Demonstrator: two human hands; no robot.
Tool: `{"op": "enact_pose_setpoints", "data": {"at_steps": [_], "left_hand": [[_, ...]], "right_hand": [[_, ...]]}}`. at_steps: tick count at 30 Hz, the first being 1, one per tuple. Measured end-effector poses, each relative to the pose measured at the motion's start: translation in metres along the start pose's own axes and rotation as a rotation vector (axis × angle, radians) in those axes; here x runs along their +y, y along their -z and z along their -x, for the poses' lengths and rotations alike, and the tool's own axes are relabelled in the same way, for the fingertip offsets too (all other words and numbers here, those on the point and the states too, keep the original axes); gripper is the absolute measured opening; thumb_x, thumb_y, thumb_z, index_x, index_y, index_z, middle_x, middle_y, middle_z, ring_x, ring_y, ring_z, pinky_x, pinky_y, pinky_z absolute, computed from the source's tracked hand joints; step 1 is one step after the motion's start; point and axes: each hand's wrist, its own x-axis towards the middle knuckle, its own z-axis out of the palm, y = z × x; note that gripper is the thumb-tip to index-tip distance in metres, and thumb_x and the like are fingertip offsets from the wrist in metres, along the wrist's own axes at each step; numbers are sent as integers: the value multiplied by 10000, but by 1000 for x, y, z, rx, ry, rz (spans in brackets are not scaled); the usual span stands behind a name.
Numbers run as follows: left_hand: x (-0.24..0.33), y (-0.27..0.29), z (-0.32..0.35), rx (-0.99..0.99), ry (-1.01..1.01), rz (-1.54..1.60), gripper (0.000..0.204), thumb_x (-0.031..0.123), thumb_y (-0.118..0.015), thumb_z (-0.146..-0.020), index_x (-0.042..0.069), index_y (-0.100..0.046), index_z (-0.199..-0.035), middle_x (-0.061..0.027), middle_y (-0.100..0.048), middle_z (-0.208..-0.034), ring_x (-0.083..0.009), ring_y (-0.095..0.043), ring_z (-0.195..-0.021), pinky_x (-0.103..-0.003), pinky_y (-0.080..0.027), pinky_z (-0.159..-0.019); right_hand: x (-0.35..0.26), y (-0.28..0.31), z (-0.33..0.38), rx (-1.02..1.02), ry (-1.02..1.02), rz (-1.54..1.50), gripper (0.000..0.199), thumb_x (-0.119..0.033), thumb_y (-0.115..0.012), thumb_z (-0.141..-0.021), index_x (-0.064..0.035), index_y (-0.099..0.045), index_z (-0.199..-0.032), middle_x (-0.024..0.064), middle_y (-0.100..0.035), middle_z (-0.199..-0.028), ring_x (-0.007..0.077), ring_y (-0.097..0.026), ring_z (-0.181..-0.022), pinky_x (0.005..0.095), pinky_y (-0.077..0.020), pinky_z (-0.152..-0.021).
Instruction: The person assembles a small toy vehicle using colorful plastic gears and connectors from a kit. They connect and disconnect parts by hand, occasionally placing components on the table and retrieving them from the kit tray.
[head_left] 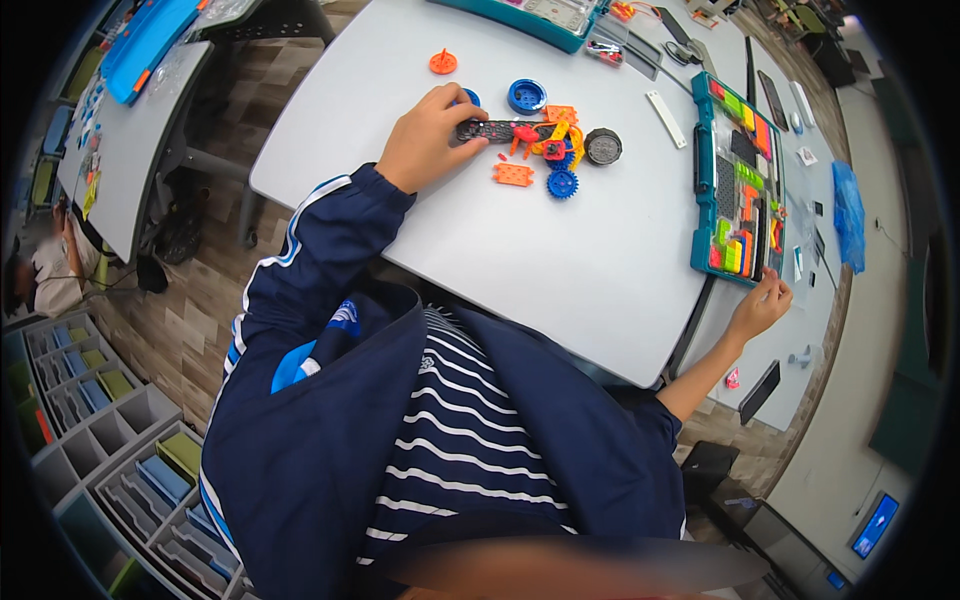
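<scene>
**Little gear build: light, stiff, and probably easy to knock apart**

So the left hand (425,140) sits on the near end of a dark perforated strip (500,130) lying flat on the grey table (560,260). Fingers are curled down and pressing or pinching that end; I can't tell exactly which fingertip does what from this angle. The strip runs out to a cluster of orange and red bits (548,138) with a dark round wheel (603,146) at the far end. A blue gear (562,183) and an orange plate (512,174) lie just beside it, loose.

Handling-wise, I'd guess hard plastic: light, stiff, no flex to speak of. The weak spot is the push-fit joints. Lift it by the orange cluster and stuff likely pops off. The strip looks like the backbone, so grab there, by its long edges, and keep it level. The smooth table probably lets it slide if you push sideways.

The right hand (762,305) is well apart, at the near edge of the teal parts box (700,190), fingers loosely bent and touching its rim, not clearly holding anything. A blue ring (527,96) and an orange disc (443,62) sit further back.
</scene>
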Motion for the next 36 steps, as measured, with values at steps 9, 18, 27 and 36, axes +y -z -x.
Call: {"op": "enact_pose_setpoints", "data": {"at_steps": [9, 18, 27, 36], "left_hand": [[3, -10, 15, 187, 250, 318, 225, 148, -802, -808, 44, -713, -987, -46, -647, -900, -120, -578, -714, -254, -446, -584], [1, -9, 18, 198, 313, 315, 235, 168, -794, -830, 16, -692, -977, -66, -670, -823, -113, -583, -649, -257, -469, -578], [-5, -5, 19, 49, 616, 1005, 302, 180, -627, -992, -50, -642, -1188, -121, -711, -967, -155, -702, -766, -222, -565, -612], [12, -4, 20, -18, 460, 1242, 342, 119, -588, -1003, -71, -573, -1286, -170, -683, -1143, -210, -691, -994, -323, -616, -817]], "right_hand": [[-221, -13, 8, -365, 269, -488, 163, -110, -741, -851, -74, -735, -1010, 97, -604, -1080, 258, -569, -1020, 383, -469, -889], [-308, -62, 20, -524, 525, -511, 295, -133, -775, -802, -29, -663, -1054, 83, -602, -1035, 267, -569, -969, 387, -472, -812], [-323, -54, 39, -317, 469, -503, 315, -166, -747, -843, -52, -666, -1125, 75, -598, -1106, 255, -557, -994, 396, -423, -842], [-373, -50, 56, -608, 52, -1033, 233, -129, -740, -880, 0, -630, -1039, 94, -657, -908, 171, -627, -820, 302, -487, -706]]}}
